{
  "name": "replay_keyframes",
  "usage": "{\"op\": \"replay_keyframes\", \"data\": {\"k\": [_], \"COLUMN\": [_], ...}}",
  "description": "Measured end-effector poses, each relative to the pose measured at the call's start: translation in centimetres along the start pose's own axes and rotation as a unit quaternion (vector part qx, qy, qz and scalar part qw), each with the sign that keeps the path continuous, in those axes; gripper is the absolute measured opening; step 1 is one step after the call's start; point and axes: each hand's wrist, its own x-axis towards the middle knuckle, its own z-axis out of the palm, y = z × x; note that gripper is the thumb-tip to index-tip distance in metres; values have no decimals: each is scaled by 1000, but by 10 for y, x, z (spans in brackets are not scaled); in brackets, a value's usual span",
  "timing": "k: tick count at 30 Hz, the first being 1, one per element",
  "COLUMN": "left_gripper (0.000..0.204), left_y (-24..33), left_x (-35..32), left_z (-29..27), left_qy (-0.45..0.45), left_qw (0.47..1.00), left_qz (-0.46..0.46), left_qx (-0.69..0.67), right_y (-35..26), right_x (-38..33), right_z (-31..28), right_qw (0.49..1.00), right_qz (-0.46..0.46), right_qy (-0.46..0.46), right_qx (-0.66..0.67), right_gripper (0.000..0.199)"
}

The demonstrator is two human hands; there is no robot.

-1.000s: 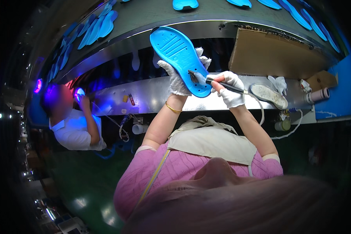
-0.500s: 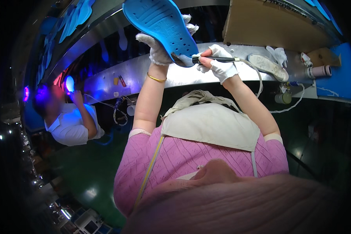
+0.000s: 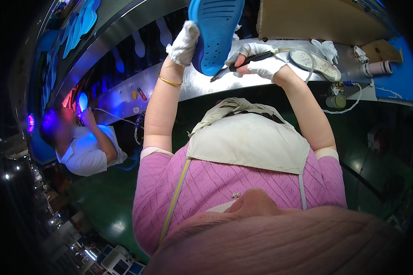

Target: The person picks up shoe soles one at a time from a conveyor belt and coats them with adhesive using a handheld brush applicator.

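Note:
Raised over the bench, a blue shoe sole (image 3: 218, 39) stands nearly upright, its heel end pointing down toward me. Grooves cross its upper part and small holes dot the lower part. My left hand (image 3: 185, 44), in a white glove, grips it along its left edge; most of those fingers are hidden behind it. My right hand (image 3: 261, 64), in a white fingertip-less glove, is closed around a black pen-shaped tool (image 3: 258, 57) with a pale cord. The tool's dark tip comes out just below the heel end; whether it touches the sole I cannot tell.
On the metal bench (image 3: 147, 81) lie a whitish sole-shaped piece (image 3: 315, 65), a white glove (image 3: 326, 50) and a pink roll (image 3: 378, 68). Cardboard (image 3: 316, 20) stands behind. Blue soles (image 3: 80, 27) lie at upper left. A co-worker (image 3: 87, 142) sits left, holding a lit sole.
The sole has turned more upright and shifted right and up. My left hand's grip now shows at its left edge. The tool's tip has moved from the heel's face to below it.

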Motion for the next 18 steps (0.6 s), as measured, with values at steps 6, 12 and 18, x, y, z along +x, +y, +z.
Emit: {"op": "replay_keyframes", "data": {"k": [6,12,18], "left_gripper": [98,83,88], "left_y": [5,-5,-6], "left_x": [14,19,12], "left_z": [-1,-4,-7], "left_qy": [53,107,109], "left_qw": [989,973,967], "left_qz": [-130,-182,-214], "left_qx": [53,95,88], "right_y": [2,4,3], "right_x": [1,4,5], "right_z": [3,1,-9], "right_qw": [986,996,965], "right_qz": [-129,-77,-85], "right_qy": [32,10,30], "right_qx": [-98,34,-247], "right_gripper": [16,14,16]}}
